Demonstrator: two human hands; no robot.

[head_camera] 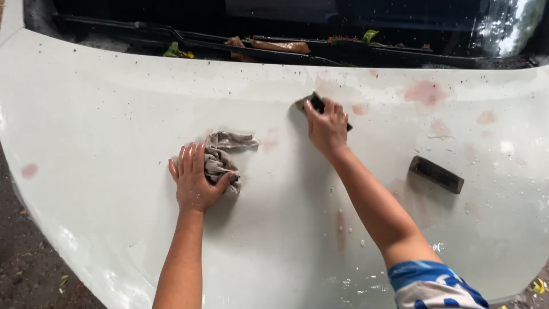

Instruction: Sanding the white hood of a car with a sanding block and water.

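Flat beneath right hand [327,127], dark block [318,105] pokes past fingertips.

Outdoor car-wash spot, likely a driveway or roadside, not a garage. A white car bonnet [114,114] filled the view, wet, speckled with dirt and marked by pinkish stains [426,91]. Windscreen [343,14] sat at the top, with black wipers [131,31] and fallen leaves [177,51] caught in the cowl. Dark, damp ground [23,269] with bits of litter showed at lower left. Glass reflected daylight at upper right. A grey rag [223,157] and a dark block [437,174] lay on the bonnet.
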